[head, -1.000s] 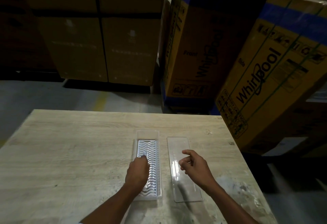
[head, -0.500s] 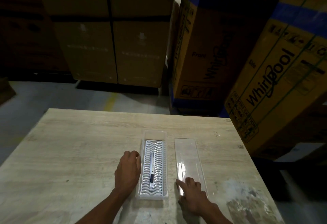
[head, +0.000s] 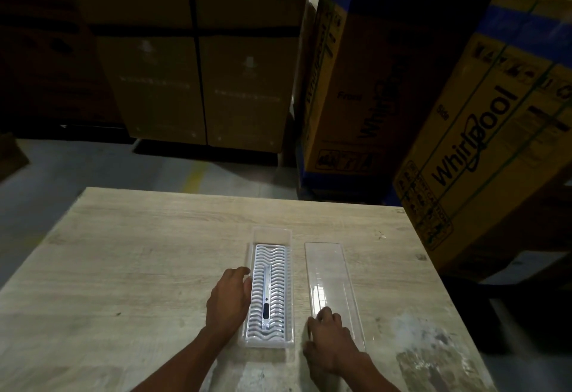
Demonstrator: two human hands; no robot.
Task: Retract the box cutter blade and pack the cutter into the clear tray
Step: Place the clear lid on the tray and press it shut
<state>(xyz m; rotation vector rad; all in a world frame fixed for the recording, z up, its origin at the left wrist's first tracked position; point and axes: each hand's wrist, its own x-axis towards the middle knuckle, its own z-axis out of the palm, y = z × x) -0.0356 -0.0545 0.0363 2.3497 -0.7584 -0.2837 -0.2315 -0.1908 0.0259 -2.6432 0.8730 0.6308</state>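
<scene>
A slim silver box cutter (head: pixel 266 298) lies lengthwise inside a clear rectangular plastic tray (head: pixel 268 288) with a white wavy-ribbed liner, on a pale wood-grain tabletop (head: pixel 139 268). The left hand (head: pixel 229 298) rests against the tray's left wall, fingers (head: pixel 241 272) loosely curled, gripping nothing, beside the cutter but not touching it. The right hand (head: pixel 332 342) presses spread fingers on the near end of a flat clear lid (head: pixel 329 280).

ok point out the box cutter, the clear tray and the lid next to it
box cutter (head: pixel 266 298): head view, middle of its slim body
clear tray (head: pixel 271 232): head view, bare far end wall
lid (head: pixel 328 268): head view, flat clear middle panel
</scene>
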